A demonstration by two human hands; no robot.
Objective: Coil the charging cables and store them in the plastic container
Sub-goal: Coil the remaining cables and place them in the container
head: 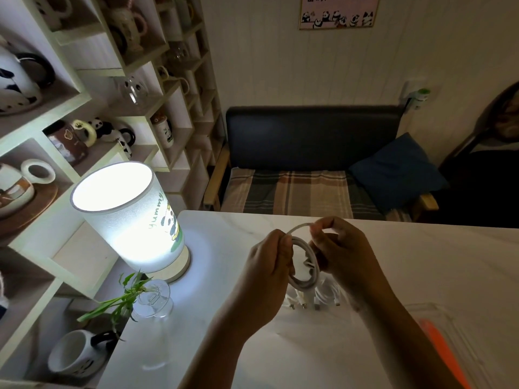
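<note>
A white cable coil [304, 265] is gripped by the left hand [269, 265] and its loose end pinched by the right hand [341, 248] above the white table [421, 262]. A lit lamp [132, 217] reads "Yummy".

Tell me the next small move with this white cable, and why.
Probably wrap the last loose stretch round: the left hand grips the coiled white cable, while the right hand pinches a free length arching above it. The plastic container waits nearby.

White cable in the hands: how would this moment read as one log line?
step: coiling | left hand: grips white cable coil | right hand: pinches loose end | plastic container: on table, right | other cables: on table
</note>
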